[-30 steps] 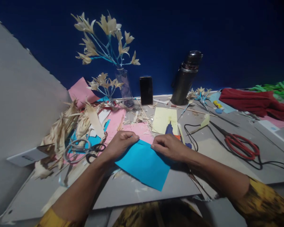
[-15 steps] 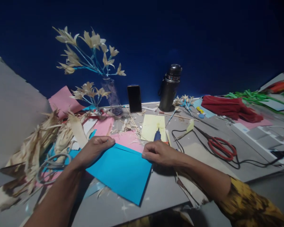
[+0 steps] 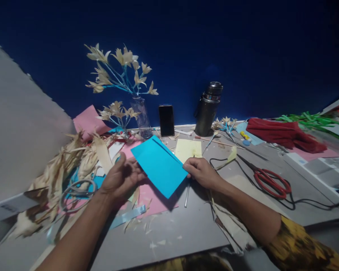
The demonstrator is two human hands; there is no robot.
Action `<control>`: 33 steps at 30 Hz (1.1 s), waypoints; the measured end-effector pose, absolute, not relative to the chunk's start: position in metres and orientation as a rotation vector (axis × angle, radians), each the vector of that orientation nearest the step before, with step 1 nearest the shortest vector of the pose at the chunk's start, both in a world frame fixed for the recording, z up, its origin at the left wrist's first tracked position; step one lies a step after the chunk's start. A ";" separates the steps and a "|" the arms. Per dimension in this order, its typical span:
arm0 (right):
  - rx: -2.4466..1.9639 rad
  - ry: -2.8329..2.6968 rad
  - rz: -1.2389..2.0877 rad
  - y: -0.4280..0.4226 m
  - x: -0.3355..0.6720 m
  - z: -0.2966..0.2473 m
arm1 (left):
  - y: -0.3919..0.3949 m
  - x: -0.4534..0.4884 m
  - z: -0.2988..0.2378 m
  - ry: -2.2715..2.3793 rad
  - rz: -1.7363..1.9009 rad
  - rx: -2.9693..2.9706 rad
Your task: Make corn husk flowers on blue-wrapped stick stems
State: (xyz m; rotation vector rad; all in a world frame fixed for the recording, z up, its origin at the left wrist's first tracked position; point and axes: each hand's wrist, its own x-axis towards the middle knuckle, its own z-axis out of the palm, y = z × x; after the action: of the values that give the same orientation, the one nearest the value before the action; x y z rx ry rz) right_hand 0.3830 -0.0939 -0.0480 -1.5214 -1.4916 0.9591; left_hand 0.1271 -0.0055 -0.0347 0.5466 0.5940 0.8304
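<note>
A sheet of bright blue paper (image 3: 161, 169) is held up above the table, tilted, with a narrow slit or fold line near its upper right edge. My right hand (image 3: 200, 171) pinches its right corner. On the other side my left hand (image 3: 122, 177) is open, palm up, with its fingertips at or just under the paper's left edge; I cannot tell whether they touch it. Below lies pink paper (image 3: 155, 205) on the grey table. A thin silvery rod (image 3: 187, 195) lies under the right hand, and yellow paper (image 3: 188, 148) is just beyond.
Dried husks (image 3: 59, 173) and a coiled cord (image 3: 76, 194) crowd the left. Husk flowers stand in a glass vase (image 3: 142, 116), beside a phone (image 3: 166, 120) and a flask (image 3: 209, 109). Red-handled scissors (image 3: 271, 182), a red cloth (image 3: 285, 133) and a power strip (image 3: 313, 165) are on the right.
The blue paper has been lifted and turned, its near edge swinging up away from me. My left hand has let go of its corner and opened; the right still pinches it. The view shifted left.
</note>
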 end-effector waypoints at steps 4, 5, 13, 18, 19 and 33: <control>-1.544 -1.438 0.991 -0.094 0.377 -0.049 | -0.018 0.142 -0.046 0.718 0.768 0.719; -1.545 -1.460 1.007 -0.095 0.376 -0.048 | -0.019 0.144 -0.049 0.748 0.757 0.762; -1.746 -1.547 0.473 -0.101 0.406 -0.029 | 0.004 0.132 -0.062 0.932 0.944 0.822; -1.831 -1.465 0.336 -0.102 0.437 -0.010 | 0.009 0.133 -0.060 1.001 1.016 0.755; -1.847 -1.471 0.343 -0.104 0.440 -0.007 | 0.009 0.134 -0.060 1.019 1.014 0.747; -2.270 -2.292 0.129 -0.122 0.407 -0.033 | 0.006 0.134 -0.064 0.966 1.032 0.789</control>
State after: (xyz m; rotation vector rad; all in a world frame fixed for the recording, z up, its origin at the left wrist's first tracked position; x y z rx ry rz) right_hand 0.4075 -0.1218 -0.0329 -2.2699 -2.2925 0.1292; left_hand 0.1338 0.0060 -0.0639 0.7890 0.9660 1.0324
